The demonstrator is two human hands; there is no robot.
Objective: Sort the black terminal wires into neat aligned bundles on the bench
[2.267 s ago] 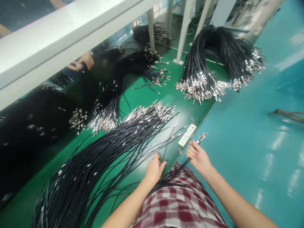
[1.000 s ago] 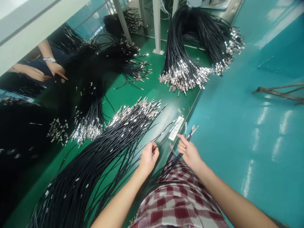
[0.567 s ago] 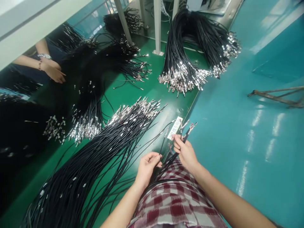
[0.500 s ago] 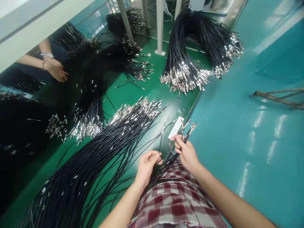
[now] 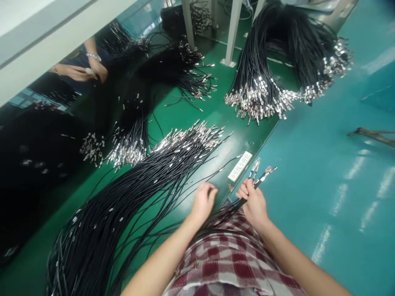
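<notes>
Cables (image 5: 235, 205), a few black ones bunched together, are gripped in the right hand (image 5: 253, 200), its fingers curled round them and their metal terminals (image 5: 266, 174) poking out past the fist. Their lengths trail back across the checked garment (image 5: 234, 257). The left hand (image 5: 204, 200) hovers beside loose strands at the counter (image 5: 180, 114), fingers bent in towards the thumb; whether it pinches anything cannot be told. A long cable pile (image 5: 123, 197) lies on the green surface to its left, tipped with shiny terminals. Just beyond the hands sits a white label (image 5: 240, 166), and farther off a folded bundle (image 5: 282, 37) rests near the counter's edge. Another person's hands (image 5: 77, 73) appear at upper left.
</notes>
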